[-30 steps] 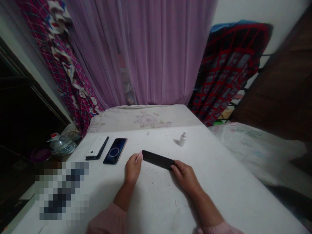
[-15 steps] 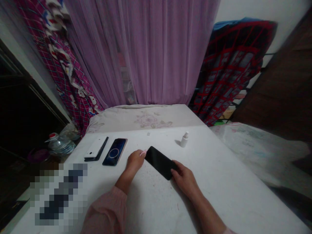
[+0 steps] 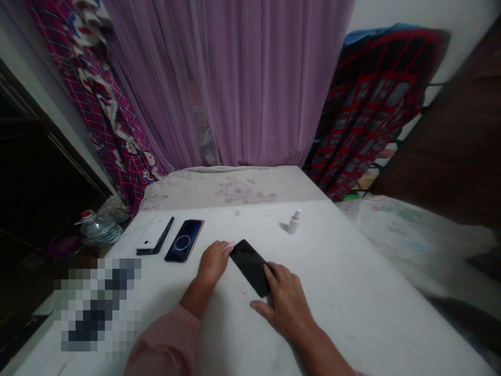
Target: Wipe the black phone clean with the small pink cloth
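Phone (image 3: 249,267) was glossy black glass; bottle (image 3: 294,223) was matt white plastic; jug (image 3: 99,230) was clear, shiny plastic; curtain (image 3: 230,89) was sheer purple cloth.

A white phone (image 3: 153,234) and a dark phone (image 3: 182,241) are blocking the far left of the table (image 3: 352,271); a small white bottle (image 3: 294,222) is standing far right. A passage is running between them, beyond the left hand (image 3: 213,263).

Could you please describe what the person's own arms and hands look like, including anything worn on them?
The left hand and the right hand are both bare, with no gloves, and no watch shows. The forearms are bare too. The left arm runs into a loose, pale pink sleeve, and only a sliver of a similar pink sleeve shows at the right arm.
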Demonstrator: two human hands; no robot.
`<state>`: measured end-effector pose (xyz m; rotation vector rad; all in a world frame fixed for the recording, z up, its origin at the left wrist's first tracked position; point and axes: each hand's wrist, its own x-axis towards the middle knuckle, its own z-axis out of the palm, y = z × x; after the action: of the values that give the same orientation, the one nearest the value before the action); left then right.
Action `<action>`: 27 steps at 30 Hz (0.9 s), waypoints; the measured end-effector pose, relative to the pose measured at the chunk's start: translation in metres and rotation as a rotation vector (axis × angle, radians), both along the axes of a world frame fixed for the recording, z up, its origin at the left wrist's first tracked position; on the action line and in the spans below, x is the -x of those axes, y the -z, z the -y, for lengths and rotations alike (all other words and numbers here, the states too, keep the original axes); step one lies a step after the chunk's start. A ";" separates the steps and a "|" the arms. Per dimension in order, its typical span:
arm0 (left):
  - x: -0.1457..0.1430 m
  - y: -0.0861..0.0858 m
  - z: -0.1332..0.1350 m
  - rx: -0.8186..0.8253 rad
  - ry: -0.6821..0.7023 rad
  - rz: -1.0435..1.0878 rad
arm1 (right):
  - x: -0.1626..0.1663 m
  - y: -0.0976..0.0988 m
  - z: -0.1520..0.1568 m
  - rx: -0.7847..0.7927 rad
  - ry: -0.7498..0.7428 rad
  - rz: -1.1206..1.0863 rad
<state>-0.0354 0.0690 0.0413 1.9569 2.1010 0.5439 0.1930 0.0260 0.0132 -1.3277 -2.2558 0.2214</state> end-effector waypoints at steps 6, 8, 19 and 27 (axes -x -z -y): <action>0.001 -0.001 0.015 -0.038 0.001 -0.058 | 0.010 0.012 -0.003 -0.027 0.037 -0.006; -0.001 0.000 0.021 -0.053 -0.021 -0.071 | 0.012 0.011 -0.005 -0.036 0.040 -0.005; -0.007 0.002 0.028 -0.075 -0.103 -0.226 | 0.027 0.014 -0.002 -0.069 0.172 0.070; -0.018 0.002 0.028 -0.077 -0.056 -0.182 | 0.041 0.012 -0.008 -0.051 0.207 0.070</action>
<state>-0.0171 0.0405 0.0393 2.0666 2.2810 0.4803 0.1522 0.0343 0.0016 -1.5495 -2.1453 0.0447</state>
